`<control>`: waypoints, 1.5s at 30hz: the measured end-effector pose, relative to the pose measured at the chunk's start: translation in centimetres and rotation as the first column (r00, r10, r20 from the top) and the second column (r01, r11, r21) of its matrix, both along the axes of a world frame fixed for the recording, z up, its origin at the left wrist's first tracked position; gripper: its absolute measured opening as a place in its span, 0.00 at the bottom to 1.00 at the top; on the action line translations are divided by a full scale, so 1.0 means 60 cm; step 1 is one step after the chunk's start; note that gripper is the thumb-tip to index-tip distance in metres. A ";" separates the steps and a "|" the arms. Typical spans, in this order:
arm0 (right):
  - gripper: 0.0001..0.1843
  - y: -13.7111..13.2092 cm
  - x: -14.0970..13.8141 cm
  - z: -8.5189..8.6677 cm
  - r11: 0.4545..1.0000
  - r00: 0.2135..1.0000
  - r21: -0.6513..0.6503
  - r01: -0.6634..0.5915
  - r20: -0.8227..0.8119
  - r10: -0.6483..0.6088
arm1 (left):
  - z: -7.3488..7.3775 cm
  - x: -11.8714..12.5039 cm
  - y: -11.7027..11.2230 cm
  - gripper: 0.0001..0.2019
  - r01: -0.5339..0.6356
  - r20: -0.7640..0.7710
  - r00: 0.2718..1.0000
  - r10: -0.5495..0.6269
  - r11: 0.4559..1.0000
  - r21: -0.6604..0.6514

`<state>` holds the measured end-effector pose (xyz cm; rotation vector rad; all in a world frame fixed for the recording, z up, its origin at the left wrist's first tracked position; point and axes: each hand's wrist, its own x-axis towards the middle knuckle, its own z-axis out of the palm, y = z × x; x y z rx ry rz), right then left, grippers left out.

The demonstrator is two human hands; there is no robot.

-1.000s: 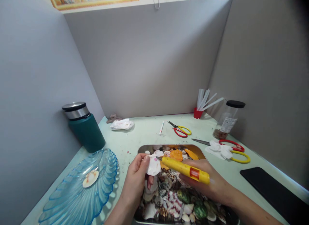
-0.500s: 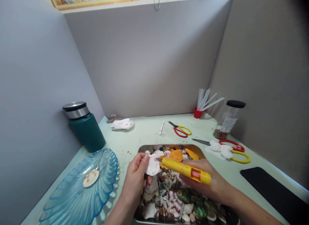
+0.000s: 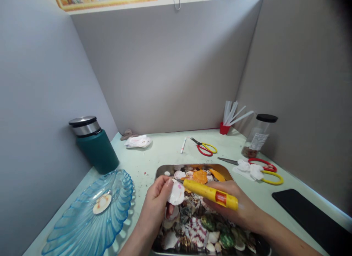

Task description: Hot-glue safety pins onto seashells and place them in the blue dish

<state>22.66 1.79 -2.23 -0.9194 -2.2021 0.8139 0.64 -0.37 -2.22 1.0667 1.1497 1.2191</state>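
In the head view, pinching a white shell (image 3: 177, 194) at its ten o'clock edge with the left hand (image 3: 156, 197); gripping a yellow tool (image 3: 206, 192) in the right hand (image 3: 238, 204), tip (image 3: 179, 181) near the shell's one o'clock edge. Hiding part of a tray (image 3: 227, 172) below; having scissors (image 3: 202, 144) at one o'clock, a blue dish (image 3: 82, 226) near nine. Holding the shell more turned than before, pink spot (image 3: 179, 186) below the tip.

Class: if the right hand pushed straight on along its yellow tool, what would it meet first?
Probably the upper edge of the white shell, by the tip of the yellow tool. Depth is unclear; the tip might pass it and meet the left hand.
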 end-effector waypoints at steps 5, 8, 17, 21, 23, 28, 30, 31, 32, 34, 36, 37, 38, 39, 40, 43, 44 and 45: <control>0.09 0.002 -0.001 0.000 1.000 1.000 -0.008 0.000 -0.007 0.000 | 0.001 0.001 -0.002 0.12 0.022 -0.019 1.000 -0.021 1.000 0.005; 0.08 0.003 -0.001 0.000 1.000 1.000 -0.014 -0.006 -0.012 0.006 | 0.003 0.002 -0.003 0.12 0.022 -0.014 1.000 -0.022 1.000 0.001; 0.08 0.000 0.000 0.000 1.000 1.000 0.003 -0.004 -0.011 0.004 | 0.004 0.003 -0.002 0.12 -0.012 -0.013 1.000 0.012 1.000 0.003; 0.08 0.003 0.001 -0.001 1.000 1.000 0.009 -0.012 -0.018 0.012 | 0.005 0.002 -0.003 0.12 -0.023 0.000 1.000 0.023 1.000 0.014; 0.08 0.003 0.001 -0.001 1.000 0.999 0.014 -0.016 -0.032 0.016 | 0.004 0.001 -0.002 0.12 -0.024 0.009 1.000 0.024 1.000 0.006; 0.07 0.002 0.002 0.001 0.999 0.999 0.023 -0.037 -0.017 0.037 | 0.000 -0.001 0.001 0.12 -0.046 0.045 0.998 0.045 0.999 0.019; 0.06 0.002 0.002 0.002 0.999 0.999 0.023 -0.043 0.005 0.042 | 0.000 -0.001 0.001 0.12 -0.058 0.065 0.996 0.057 0.998 0.017; 0.06 0.002 0.002 0.003 0.999 0.999 0.024 -0.047 0.011 0.047 | 0.000 -0.001 0.001 0.12 -0.062 0.077 0.995 0.061 0.998 0.014; 0.05 0.002 0.003 0.003 0.998 0.998 0.025 -0.054 0.013 0.054 | 0.000 -0.001 0.001 0.12 -0.067 0.088 0.994 0.066 0.998 0.010; 0.04 0.001 0.004 0.003 0.997 0.997 0.022 -0.073 0.007 0.073 | 0.000 0.000 0.001 0.12 -0.076 0.105 0.992 0.075 0.997 0.002; 0.03 0.000 0.005 0.002 0.997 0.997 0.018 -0.076 0.006 0.076 | 0.000 0.000 0.001 0.12 -0.071 0.111 0.991 0.071 0.997 -0.002; 0.03 0.000 0.005 0.001 0.997 0.998 0.020 -0.069 0.009 0.069 | 0.000 0.000 0.001 0.12 -0.067 0.113 0.991 0.066 0.998 -0.002; 0.03 0.000 0.005 0.001 0.998 0.998 0.022 -0.062 0.012 0.062 | 0.000 -0.001 0.002 0.12 -0.062 0.114 0.992 0.062 0.998 -0.001; 0.03 0.001 0.005 0.000 0.998 0.998 0.023 -0.058 0.015 0.058 | 0.000 -0.001 0.002 0.12 -0.057 0.115 0.992 0.057 0.998 0.000; 0.03 0.001 0.005 0.000 0.998 0.998 0.025 -0.054 0.016 0.054 | 0.000 -0.001 0.001 0.12 -0.052 0.112 0.992 0.051 0.999 0.001; 0.03 0.001 0.002 0.002 0.998 0.999 0.027 -0.050 0.009 0.050 | 0.000 -0.001 0.002 0.13 -0.040 0.090 0.995 0.040 0.999 -0.004; 0.03 0.001 0.001 0.002 0.999 0.999 0.028 -0.046 0.007 0.046 | 0.000 -0.001 0.002 0.13 -0.038 0.082 0.996 0.038 0.999 -0.006; 0.04 0.001 0.000 0.003 0.999 0.999 0.030 -0.039 0.004 0.039 | 0.000 -0.001 0.003 0.13 -0.038 0.075 0.996 0.038 0.999 -0.008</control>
